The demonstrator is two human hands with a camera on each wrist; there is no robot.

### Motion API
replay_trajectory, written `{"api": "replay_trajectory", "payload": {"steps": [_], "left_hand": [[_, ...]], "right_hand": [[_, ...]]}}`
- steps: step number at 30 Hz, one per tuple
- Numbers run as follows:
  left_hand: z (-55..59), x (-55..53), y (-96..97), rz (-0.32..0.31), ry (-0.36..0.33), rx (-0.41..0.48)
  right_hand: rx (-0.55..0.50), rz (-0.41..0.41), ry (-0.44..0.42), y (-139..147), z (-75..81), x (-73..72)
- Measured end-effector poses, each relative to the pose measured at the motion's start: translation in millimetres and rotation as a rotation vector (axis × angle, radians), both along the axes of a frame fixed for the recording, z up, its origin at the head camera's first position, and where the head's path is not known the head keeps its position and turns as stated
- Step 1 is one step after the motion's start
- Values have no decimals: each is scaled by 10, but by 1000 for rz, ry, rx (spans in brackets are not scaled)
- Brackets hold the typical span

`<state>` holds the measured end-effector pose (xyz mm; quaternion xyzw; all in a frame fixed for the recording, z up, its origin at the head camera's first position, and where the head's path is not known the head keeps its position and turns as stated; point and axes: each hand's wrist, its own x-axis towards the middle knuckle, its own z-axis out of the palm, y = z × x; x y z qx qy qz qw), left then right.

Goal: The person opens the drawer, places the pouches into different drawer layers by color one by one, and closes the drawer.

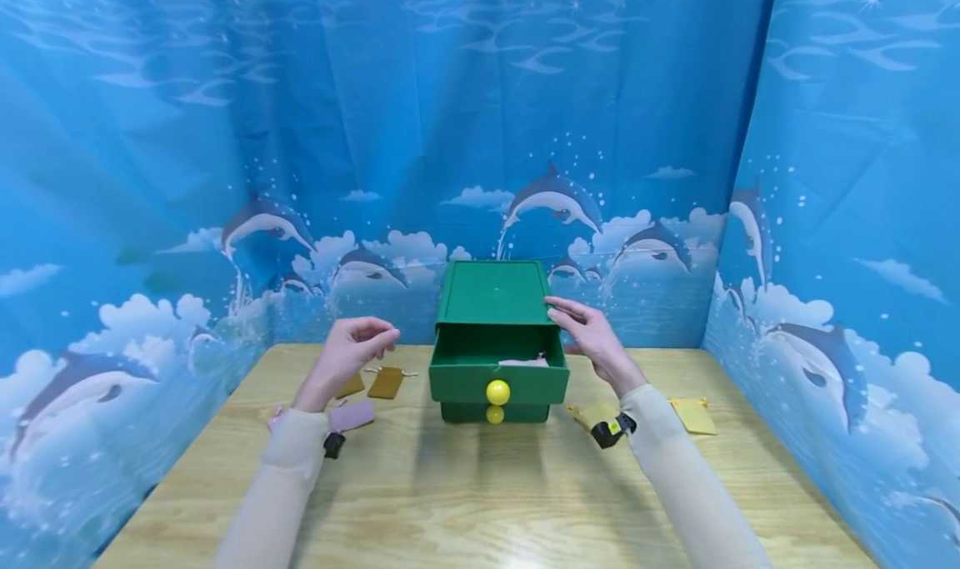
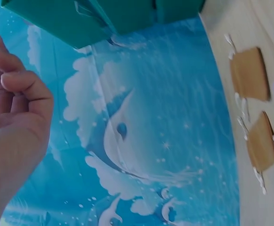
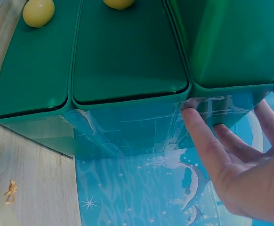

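A green drawer cabinet with yellow knobs stands on the table, its top drawer pulled out. Part of a pale pink pouch shows inside that drawer. Against the cabinet's upper right side rest the extended fingers of my right hand; the right wrist view shows the fingertips touching the taped side wall. My left hand hovers left of the drawer, fingers loosely bent and nothing in them. Two brown drawstring pouches lie near it, with a lilac pouch closer to me.
To the right of the cabinet, a yellow pouch is partly covered by the right wrist camera. Farther right lies another yellow pouch. A blue dolphin-print curtain encloses the table's back and sides. The wooden table stretches toward me.
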<state>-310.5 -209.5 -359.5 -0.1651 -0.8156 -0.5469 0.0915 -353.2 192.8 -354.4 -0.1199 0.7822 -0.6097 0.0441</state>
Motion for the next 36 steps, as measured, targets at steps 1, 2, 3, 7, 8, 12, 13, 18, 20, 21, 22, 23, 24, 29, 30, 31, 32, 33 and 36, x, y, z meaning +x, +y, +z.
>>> {"api": "replay_trajectory", "payload": {"steps": [1, 2, 3, 7, 8, 12, 13, 18, 20, 21, 22, 23, 24, 29, 30, 31, 32, 33, 36], "left_hand": [[-18, 4, -26, -3, -4, -12], [-38, 4, -52, -4, -10, -22], [-55, 5, -74, -6, -15, -34], [-115, 3, -144, -19, -67, -70], [-130, -3, -159, -21, -88, -80], [-200, -19, -227, -41, -142, -136], [-223, -24, -249, -51, -146, -145], [-315, -19, -339, -85, -143, -162], [-353, -15, -376, -99, -141, -160], [-373, -16, -393, -99, -147, -154], [-392, -18, -412, -104, -149, -151], [-412, -19, -433, -109, -149, -148], [-429, -17, -455, -115, -150, -146], [-494, 10, -539, -112, -180, -163], [-508, 16, -554, -111, -188, -162], [-524, 21, -569, -109, -196, -158], [-543, 24, -588, -116, -199, -156], [-562, 28, -604, -114, -205, -150], [-622, 39, -654, -112, -201, -152]], "right_hand": [[-1, 1, 0, 0, 2, 3], [-3, 0, -1, -2, 3, 5], [-5, 0, -2, -4, 3, 6], [-15, 5, -15, -10, -1, -2], [-18, 9, -19, -9, 2, -3], [-14, 15, -34, -10, 20, -4], [-11, 14, -33, -11, 26, 0], [-9, 6, -25, -17, 32, 19], [-11, 3, -24, -21, 33, 29], [-12, 4, -25, -22, 29, 27], [-13, 5, -26, -24, 33, 30], [-13, 6, -25, -25, 32, 30], [-15, 6, -26, -30, 33, 33], [-19, 1, -20, -35, 15, 25], [-19, 0, -19, -32, 10, 21], [-18, -1, -17, -29, 6, 18], [-19, -1, -16, -27, 2, 15], [-18, -1, -14, -24, 0, 13], [-14, 1, -7, -11, -1, 12]]}}
